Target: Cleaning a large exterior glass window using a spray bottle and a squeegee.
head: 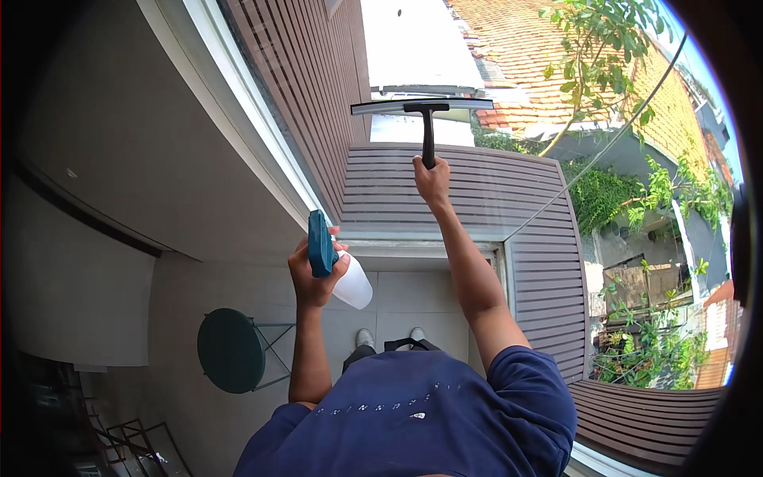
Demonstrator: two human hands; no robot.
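Note:
My right hand (433, 179) is wrapped around the black handle of a window squeegee (428, 128), arm stretched out ahead of me. The squeegee's wide blade lies roughly level at the top, in front of the window glass (411, 208); whether the rubber touches the pane I cannot tell. Nearer to me, my left hand (313, 277) grips a spray bottle by its neck. That spray bottle (354, 283) has a white body, tilted down to the right, and a teal trigger head. Its nozzle end points forward, close to the white window frame (286, 197).
A round dark green stool (231, 350) with thin metal legs stands on the tiled floor (405, 292) to my left. Dark metal racks (131, 441) are at lower left. Outside the glass are brown slatted panels (548, 298), tiled roofs (536, 53) and a tree (575, 71).

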